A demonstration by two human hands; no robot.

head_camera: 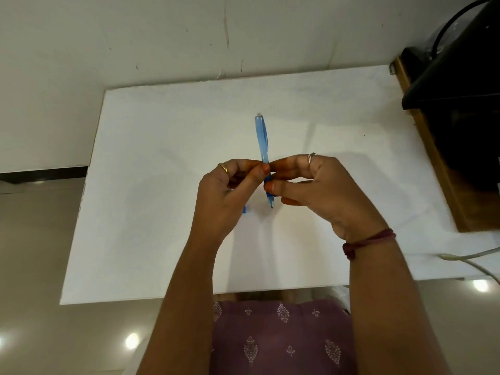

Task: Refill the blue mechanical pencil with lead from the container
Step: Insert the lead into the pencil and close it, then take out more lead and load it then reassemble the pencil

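The blue mechanical pencil (262, 136) is held upright above the white table (151, 185), its white cap end pointing away from me and its tip pointing toward me. My right hand (319, 190) pinches its lower grip between thumb and fingers. My left hand (224, 193) also pinches the barrel at the same spot with thumb and forefinger. A small blue piece (245, 209), maybe the lead container, peeks out below my left palm; most of it is hidden.
A dark machine (457, 77) stands on a wooden stand (433, 169) at the table's right edge. A white cable (470, 259) lies at the near right corner. A white wall runs behind the table, with floor to the left.
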